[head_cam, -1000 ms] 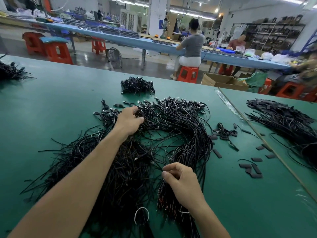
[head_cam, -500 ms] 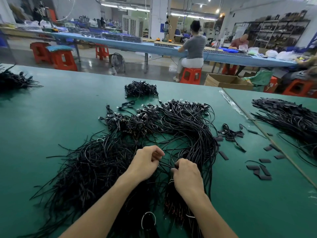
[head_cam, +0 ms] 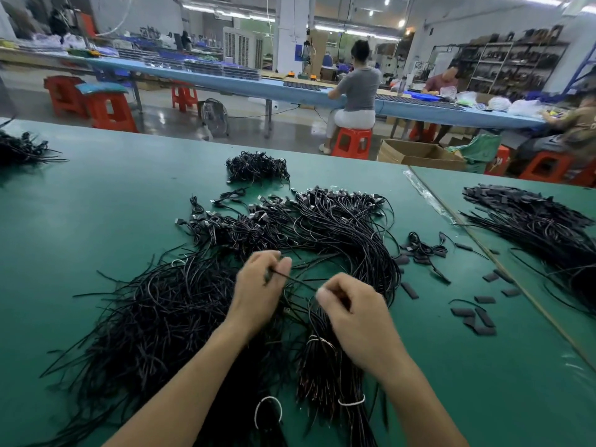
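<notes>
A big tangle of thin black cables (head_cam: 180, 317) with plug ends lies spread over the green table (head_cam: 96, 221). My left hand (head_cam: 258, 288) hovers over the middle of the pile and pinches one black cable (head_cam: 290, 277) between thumb and fingers. Just to its right, my right hand (head_cam: 354, 314) has its fingers curled round the same cable strand; its fingertips are blurred. A tied bundle of cables (head_cam: 329, 382) with a white band lies under my right wrist.
A small coiled heap of cables (head_cam: 258, 167) sits farther back. Loose black sleeve pieces (head_cam: 474, 314) lie at the right, beside another cable heap (head_cam: 532, 227) past the table seam. More cables (head_cam: 22, 150) lie far left. People sit at a blue bench (head_cam: 258, 82) behind.
My left hand came back from the far plug ends to the pile's middle with a cable. My right hand rose slightly and both hands now meet on one strand.
</notes>
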The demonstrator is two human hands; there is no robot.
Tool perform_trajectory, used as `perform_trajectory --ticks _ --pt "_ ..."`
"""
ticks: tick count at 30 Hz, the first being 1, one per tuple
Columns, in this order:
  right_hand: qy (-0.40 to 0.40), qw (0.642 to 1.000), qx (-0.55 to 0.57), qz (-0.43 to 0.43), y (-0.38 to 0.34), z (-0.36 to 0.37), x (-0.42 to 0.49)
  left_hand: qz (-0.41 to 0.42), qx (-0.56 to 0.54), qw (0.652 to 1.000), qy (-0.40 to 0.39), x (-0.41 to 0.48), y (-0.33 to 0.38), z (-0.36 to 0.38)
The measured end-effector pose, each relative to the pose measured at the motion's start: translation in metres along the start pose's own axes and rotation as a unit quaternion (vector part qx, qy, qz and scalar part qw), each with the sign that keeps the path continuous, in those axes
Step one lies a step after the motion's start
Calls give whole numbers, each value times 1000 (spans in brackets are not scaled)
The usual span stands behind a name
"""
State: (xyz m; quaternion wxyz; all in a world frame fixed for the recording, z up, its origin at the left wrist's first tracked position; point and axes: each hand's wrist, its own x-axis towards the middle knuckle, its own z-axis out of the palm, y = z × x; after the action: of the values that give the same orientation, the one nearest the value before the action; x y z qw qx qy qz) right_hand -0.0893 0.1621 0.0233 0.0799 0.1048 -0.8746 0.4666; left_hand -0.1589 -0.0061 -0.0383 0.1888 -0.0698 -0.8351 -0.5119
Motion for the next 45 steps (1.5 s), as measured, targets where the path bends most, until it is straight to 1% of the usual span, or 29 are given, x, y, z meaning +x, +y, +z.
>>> perform_trajectory --ticks 1,2,3,6,11,12,14,15,16,18,19,20,21,24,26,27,28,29,31,33,34,36,37,38,40,41,43,44,45 --pt "29 1000 -3 2 6 -4 -1 27 -4 998 59 2 2 -8" --pt "52 999 -7 2 11 -8 -2 65 -9 993 98 2 4 -14" --pt "68 998 -11 2 16 -12 -2 102 -16 988 114 2 5 -20" --pt "103 995 -20 1 27 -20 -3 158 -13 980 123 -3 15 -29" --pt "166 985 -39 35 47 -28 5 242 70 960 125 -10 28 -28" --pt "190 979 -54 47 52 -31 6 244 79 957 134 -10 28 -29" --pt "227 963 -105 96 70 -43 5 209 86 960 164 -9 25 -41" --pt "230 955 -132 133 80 -50 3 181 102 962 177 -6 22 -50" --pt "213 950 -155 168 88 -56 1 150 131 963 182 -4 18 -61" --pt "122 945 -214 216 94 -59 -3 103 204 961 159 1 12 -75" --pt "69 936 -259 226 89 -55 -4 95 230 959 133 3 10 -77" --pt "23 928 -301 218 82 -48 -4 100 247 959 100 3 9 -76" --pt "-2 929 -315 193 76 -39 -4 111 259 957 67 2 10 -71" --pt "-44 978 -193 61 46 -10 -2 122 283 951 -33 -6 15 -53" --pt "-85 988 -126 -9 29 6 1 122 284 947 -85 -12 20 -41" --pt "-100 991 -89 -24 25 12 2 123 277 948 -97 -15 24 -37" --pt "-102 993 -57 -35 21 17 2 126 264 951 -102 -18 28 -34" --pt "-83 995 -37 -47 19 20 3 132 248 954 -100 -20 32 -33" --pt "-5 998 -14 -65 16 20 3 137 228 960 -86 -23 35 -33" --pt "70 996 9 -50 19 14 3 99 207 970 -78 -23 32 -37" --pt "96 995 23 -32 22 10 3 66 174 978 -92 -23 31 -40" --pt "130 990 61 -2 30 2 5 -9 63 982 -177 -22 30 -46" --pt "141 987 79 9 33 -1 5 -39 14 970 -239 -23 33 -49" --pt "146 985 92 17 34 -2 6 -65 -22 950 -306 -24 36 -51" --pt "154 981 112 30 36 -1 6 -117 -112 888 -431 -26 43 -58" --pt "157 979 125 36 37 0 5 -130 -176 852 -476 -27 47 -61" --pt "156 976 146 51 36 3 5 -126 -298 782 -533 -28 53 -67" --pt "146 976 149 55 34 5 4 -115 -342 752 -551 -29 57 -69" --pt "126 980 147 55 33 7 4 -102 -379 732 -557 -30 60 -69"
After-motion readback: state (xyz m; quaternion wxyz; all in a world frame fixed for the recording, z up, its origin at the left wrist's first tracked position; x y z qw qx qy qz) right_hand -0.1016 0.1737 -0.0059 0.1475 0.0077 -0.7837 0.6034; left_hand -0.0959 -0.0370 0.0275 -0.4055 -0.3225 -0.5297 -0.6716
